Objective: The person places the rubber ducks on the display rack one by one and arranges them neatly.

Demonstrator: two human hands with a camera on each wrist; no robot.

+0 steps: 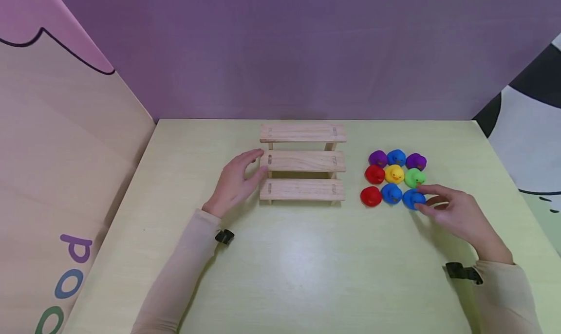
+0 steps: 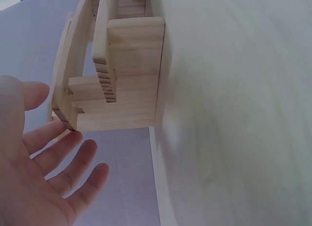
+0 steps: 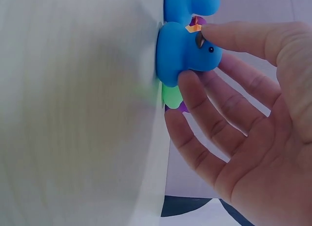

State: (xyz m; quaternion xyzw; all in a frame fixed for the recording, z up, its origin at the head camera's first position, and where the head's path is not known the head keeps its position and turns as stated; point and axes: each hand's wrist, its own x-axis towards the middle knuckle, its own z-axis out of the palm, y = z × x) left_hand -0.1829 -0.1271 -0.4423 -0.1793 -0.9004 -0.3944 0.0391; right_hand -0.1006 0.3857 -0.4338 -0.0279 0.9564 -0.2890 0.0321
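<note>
My right hand (image 1: 460, 217) pinches a blue rubber duck (image 1: 411, 199) at the front right corner of a group of ducks. In the right wrist view the thumb is at the beak of that duck and the fingertips lie against its other side. The duck sits at the tabletop. A three-step wooden shelf (image 1: 302, 161) stands left of the ducks. At the left end of its middle step is my left hand (image 1: 234, 180), fingers spread and loosely bent, with fingertips right at the board's edge.
Beside the held duck are another blue duck (image 1: 391, 194) and a red duck (image 1: 371, 196). Behind them sit a yellow duck (image 1: 395, 174), a green duck (image 1: 414, 177) and several more in red, purple and blue. A purple wall (image 1: 298, 56) rises behind the table (image 1: 298, 275).
</note>
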